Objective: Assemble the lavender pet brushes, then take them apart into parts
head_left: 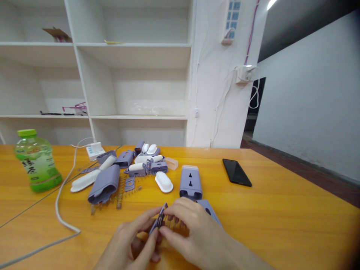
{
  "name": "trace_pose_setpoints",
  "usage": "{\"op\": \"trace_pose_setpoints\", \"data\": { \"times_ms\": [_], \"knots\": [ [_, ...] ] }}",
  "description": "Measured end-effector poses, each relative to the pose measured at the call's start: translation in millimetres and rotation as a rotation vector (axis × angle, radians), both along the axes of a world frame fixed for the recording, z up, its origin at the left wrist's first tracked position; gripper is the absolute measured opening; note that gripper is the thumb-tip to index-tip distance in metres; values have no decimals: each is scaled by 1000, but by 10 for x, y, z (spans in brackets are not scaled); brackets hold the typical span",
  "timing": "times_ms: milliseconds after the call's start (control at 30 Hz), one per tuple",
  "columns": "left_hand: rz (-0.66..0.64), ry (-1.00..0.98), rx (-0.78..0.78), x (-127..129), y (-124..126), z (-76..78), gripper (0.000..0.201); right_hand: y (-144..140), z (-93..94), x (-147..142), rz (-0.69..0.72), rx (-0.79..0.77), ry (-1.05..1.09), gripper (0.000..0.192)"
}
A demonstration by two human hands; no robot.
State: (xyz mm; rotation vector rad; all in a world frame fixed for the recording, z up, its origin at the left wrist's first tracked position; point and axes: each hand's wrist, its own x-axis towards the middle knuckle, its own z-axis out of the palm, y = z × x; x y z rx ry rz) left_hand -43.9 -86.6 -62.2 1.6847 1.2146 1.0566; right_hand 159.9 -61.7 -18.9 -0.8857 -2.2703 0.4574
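Note:
Between my two hands, low in the head view, is a small flat purple plastic piece (153, 227) tilted on edge. My left hand (135, 240) pinches it from the left. The fingertips of my right hand (194, 228) close on its right side, where dark parts and thin metal springs (173, 224) show. Just beyond my right hand lies a purple housing with two slots (190, 183). Another purple piece (209, 210) is partly hidden behind that hand. A white ribbed oval part (164, 182) rests to the left of the slotted housing.
Farther left lie a purple sleeve (105, 183), a white handled brush-like part (90, 180) and scattered springs (119, 193). A green-capped bottle (38, 161) stands at the left, near a white cable (57, 202). A black phone (236, 172) lies at the right. White shelves (135, 45) rise behind.

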Motion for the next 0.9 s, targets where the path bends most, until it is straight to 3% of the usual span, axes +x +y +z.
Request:
{"op": "trace_pose_setpoints", "data": {
  "times_ms": [300,733,900],
  "knots": [
    [-59,61,106,-14,-20,75,42,33,-38,5,12,105,-49,18],
    [-43,119,265,-4,-46,11,38,-1,-59,-42,-5,237,-98,11],
    [24,92,417,17,-66,50,36,-14,-55,-42,6,230,-93,10]
  ]
}}
